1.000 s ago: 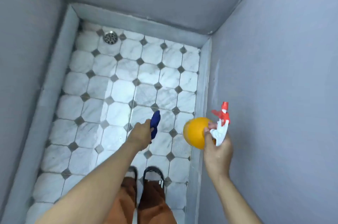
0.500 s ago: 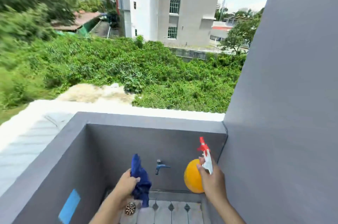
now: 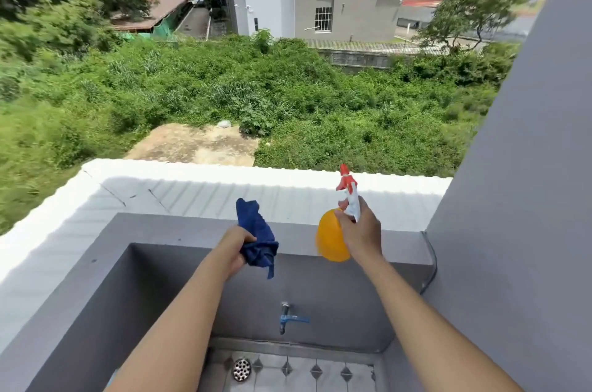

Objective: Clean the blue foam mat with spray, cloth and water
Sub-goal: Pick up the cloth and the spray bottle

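Observation:
My left hand (image 3: 235, 249) grips a dark blue cloth (image 3: 258, 239), bunched, with one end sticking up and a corner hanging down. My right hand (image 3: 360, 233) holds an orange spray bottle (image 3: 328, 241) by its white neck, its red trigger head pointing up. Both hands are raised in front of the top of the grey parapet wall (image 3: 192, 230). A blue tap (image 3: 290, 319) sticks out of that wall below my hands. The blue foam mat is not in view.
A tiled floor with a round metal drain (image 3: 241, 369) lies at the bottom. A tall grey wall (image 3: 519, 199) closes the right side, a low grey wall (image 3: 64, 311) the left. Beyond the parapet are a white roof (image 3: 224, 190), greenery and buildings.
The view has swung up from the tiled floor to the parapet and the outdoors. Both hands have risen higher against the wall, still holding the cloth and the bottle.

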A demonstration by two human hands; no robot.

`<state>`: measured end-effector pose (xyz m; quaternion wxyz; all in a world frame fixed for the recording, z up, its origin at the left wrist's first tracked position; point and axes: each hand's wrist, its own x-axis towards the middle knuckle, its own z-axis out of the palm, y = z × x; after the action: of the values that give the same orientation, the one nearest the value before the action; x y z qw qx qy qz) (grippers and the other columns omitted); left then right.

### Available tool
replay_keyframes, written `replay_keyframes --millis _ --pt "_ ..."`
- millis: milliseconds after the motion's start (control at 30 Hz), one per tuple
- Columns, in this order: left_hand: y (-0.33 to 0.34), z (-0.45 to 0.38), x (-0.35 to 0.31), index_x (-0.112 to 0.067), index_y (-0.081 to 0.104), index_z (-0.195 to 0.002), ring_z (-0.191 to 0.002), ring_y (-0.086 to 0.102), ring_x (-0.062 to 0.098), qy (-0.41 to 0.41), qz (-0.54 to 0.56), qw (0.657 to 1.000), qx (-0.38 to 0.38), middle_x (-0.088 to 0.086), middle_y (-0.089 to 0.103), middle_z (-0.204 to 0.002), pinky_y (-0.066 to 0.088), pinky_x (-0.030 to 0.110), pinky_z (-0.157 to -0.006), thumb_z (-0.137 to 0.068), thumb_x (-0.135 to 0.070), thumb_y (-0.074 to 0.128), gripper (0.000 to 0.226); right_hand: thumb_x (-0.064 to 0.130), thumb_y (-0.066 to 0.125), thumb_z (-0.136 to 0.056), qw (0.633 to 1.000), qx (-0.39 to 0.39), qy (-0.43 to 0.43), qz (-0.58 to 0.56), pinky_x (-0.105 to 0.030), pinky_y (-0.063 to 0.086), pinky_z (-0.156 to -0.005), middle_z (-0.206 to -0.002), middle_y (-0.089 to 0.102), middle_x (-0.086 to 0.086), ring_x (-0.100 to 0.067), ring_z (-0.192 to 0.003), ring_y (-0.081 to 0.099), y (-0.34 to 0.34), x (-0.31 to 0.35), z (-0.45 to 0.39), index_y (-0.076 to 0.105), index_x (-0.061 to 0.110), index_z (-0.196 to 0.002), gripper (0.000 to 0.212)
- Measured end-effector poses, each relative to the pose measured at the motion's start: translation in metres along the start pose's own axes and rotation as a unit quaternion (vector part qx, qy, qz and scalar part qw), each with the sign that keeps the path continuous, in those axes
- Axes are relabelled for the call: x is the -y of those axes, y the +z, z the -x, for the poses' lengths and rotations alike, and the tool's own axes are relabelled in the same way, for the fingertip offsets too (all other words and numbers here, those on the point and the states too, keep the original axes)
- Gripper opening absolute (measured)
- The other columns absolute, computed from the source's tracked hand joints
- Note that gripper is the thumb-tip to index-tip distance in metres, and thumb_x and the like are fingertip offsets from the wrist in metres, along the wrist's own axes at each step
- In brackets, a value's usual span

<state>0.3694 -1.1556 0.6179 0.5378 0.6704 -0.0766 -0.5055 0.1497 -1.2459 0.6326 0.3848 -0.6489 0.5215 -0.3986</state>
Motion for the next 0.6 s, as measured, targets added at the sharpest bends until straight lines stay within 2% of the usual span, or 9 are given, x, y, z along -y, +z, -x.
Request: replay_keyframes --millis 100,167,233,267,367,433,467,533,600 --pt "0.021 -0.033 -0.005 0.000 0.052 -0.095 -0.059 0.047 0.021 -0.026 0.018 0.999 0.028 0.013 0.058 -0.078 0.040 0.029 -0.058 -0.081 0.010 0.034 0.025 0.019 0.062 -0.094 1.000 0.009 0.016 0.012 -0.026 0.040 -0.070 -0.091 0.063 0.008 -0.014 -0.083 0.058 0.020 -0.014 -0.028 0.061 0.018 -0.105 0.011" --pt "0.030 -0.055 -0.006 0.000 0.053 -0.093 -0.053 0.049 0.018 -0.045 0.028 0.998 0.044 0.010 0.057 -0.075 0.044 0.024 -0.051 -0.081 0.010 0.035 0.024 0.021 0.062 -0.094 1.000 0.012 0.019 0.016 -0.023 0.041 -0.063 -0.087 0.064 0.007 -0.010 -0.078 0.058 0.030 -0.019 -0.044 0.061 0.019 -0.102 0.009" --pt "0.035 -0.081 -0.002 0.001 0.054 -0.092 -0.047 0.050 0.015 -0.059 0.020 0.997 0.041 0.009 0.058 -0.072 0.044 0.020 -0.044 -0.081 0.010 0.035 0.023 0.022 0.063 -0.093 0.999 0.021 0.017 0.021 -0.015 0.040 -0.062 -0.086 0.064 0.009 0.000 -0.076 0.057 0.040 -0.023 -0.060 0.061 0.021 -0.100 0.008" --pt "0.035 -0.094 0.003 0.000 0.055 -0.091 -0.046 0.049 0.014 -0.069 0.005 0.997 0.041 0.009 0.057 -0.072 0.042 0.019 -0.042 -0.080 0.009 0.035 0.025 0.022 0.063 -0.093 0.999 0.024 0.020 0.019 -0.014 0.041 -0.063 -0.087 0.064 0.010 0.001 -0.078 0.057 0.043 -0.025 -0.065 0.061 0.021 -0.101 0.008" --pt "0.024 -0.124 0.020 -0.006 0.052 -0.080 -0.048 0.038 0.015 -0.060 -0.102 0.992 0.032 0.006 0.047 -0.065 0.033 0.021 -0.043 -0.076 0.008 0.031 0.025 0.020 0.062 -0.093 0.999 0.030 0.034 -0.005 -0.017 0.042 -0.067 -0.093 0.064 0.014 0.001 -0.083 0.058 0.053 -0.030 -0.070 0.058 0.025 -0.106 0.014" --pt "0.015 -0.139 0.033 -0.007 0.053 -0.083 -0.052 0.042 0.016 -0.014 -0.194 0.981 -0.001 0.007 0.049 -0.066 0.032 0.021 -0.046 -0.076 0.006 0.034 0.024 0.018 0.060 -0.093 0.999 0.032 0.043 -0.002 -0.013 0.040 -0.067 -0.093 0.061 0.019 0.004 -0.083 0.055 0.060 -0.033 -0.072 0.052 0.029 -0.109 0.021" --pt "0.013 -0.143 0.038 -0.006 0.055 -0.092 -0.058 0.048 0.018 0.012 -0.216 0.976 -0.024 0.007 0.055 -0.073 0.036 0.022 -0.048 -0.076 0.003 0.037 0.025 0.018 0.059 -0.094 0.998 0.031 0.046 0.001 -0.012 0.039 -0.066 -0.092 0.059 0.020 0.004 -0.082 0.054 0.063 -0.035 -0.073 0.049 0.030 -0.111 0.023" --pt "0.013 -0.148 0.045 -0.004 0.051 -0.115 -0.081 0.057 0.024 0.058 -0.248 0.964 -0.078 0.011 0.060 -0.099 0.045 0.028 -0.061 -0.079 -0.001 0.045 0.037 0.018 0.058 -0.095 0.999 0.019 0.044 0.002 -0.013 0.039 -0.067 -0.094 0.059 0.018 0.002 -0.083 0.055 0.067 -0.037 -0.072 0.048 0.026 -0.115 0.024" --pt "0.020 -0.148 0.050 -0.001 0.038 -0.132 -0.105 0.052 0.030 0.111 -0.322 0.931 -0.129 0.017 0.048 -0.123 0.047 0.036 -0.080 -0.083 0.002 0.050 0.051 0.017 0.058 -0.095 0.999 0.005 0.038 0.004 -0.014 0.041 -0.069 -0.094 0.058 0.019 0.003 -0.084 0.055 0.070 -0.040 -0.072 0.047 0.022 -0.115 0.023"
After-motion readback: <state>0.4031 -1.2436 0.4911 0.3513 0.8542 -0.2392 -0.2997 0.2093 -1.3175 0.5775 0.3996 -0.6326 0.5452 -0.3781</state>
